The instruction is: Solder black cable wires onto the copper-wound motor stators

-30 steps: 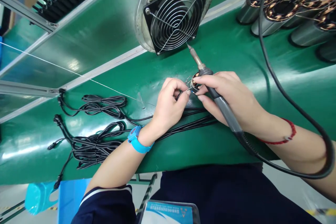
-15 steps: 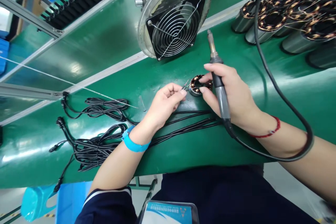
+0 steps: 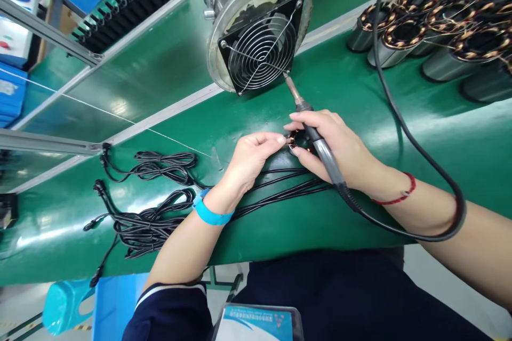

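My right hand is wrapped round a soldering iron, its tip pointing up-left toward the fan, and its fingers also rest on a small copper-wound motor stator on the green belt. My left hand, with a blue wristband, pinches thin wire leads at the stator's left edge. Black cables run from under both hands to the left.
A caged extraction fan on a metal duct stands just behind the hands. Several larger wound stators stand at the back right. Coiled black cables lie at the left. A solder wire stretches across from the left. The iron's cord loops right.
The soldering iron has tilted from upright back toward the fan. My right hand has closed over the stator, and my left hand has moved right to meet it.
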### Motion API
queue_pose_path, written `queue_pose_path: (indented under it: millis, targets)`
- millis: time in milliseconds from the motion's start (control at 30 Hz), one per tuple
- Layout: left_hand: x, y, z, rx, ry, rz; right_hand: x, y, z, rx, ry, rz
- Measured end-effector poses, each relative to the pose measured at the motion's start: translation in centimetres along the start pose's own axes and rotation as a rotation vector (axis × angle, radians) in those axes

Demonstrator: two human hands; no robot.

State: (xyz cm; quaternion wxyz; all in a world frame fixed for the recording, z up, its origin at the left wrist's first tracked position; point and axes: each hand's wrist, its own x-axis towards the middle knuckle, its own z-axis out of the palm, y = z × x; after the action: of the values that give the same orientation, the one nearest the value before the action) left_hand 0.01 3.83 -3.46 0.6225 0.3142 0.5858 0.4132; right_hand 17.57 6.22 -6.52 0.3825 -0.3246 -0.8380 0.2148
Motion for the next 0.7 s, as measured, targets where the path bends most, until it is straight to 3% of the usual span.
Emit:
queue_pose_path:
  millis: [233, 500, 700]
  targets:
    - [-0.3, 1.0, -1.3, 0.058, -0.111, -0.095, 0.2, -0.3, -0.1, -0.042, 0.032, -0.074]
    - [-0.7, 0.7, -0.3, 0.052, -0.107, -0.064, 0.4, 0.0, -0.1, -0.063, 0.047, -0.098]
    - [-0.6, 0.9, -1.1, 0.015, -0.226, -0.102, 0.6, -0.1, -0.3, -0.08, 0.105, -0.103]
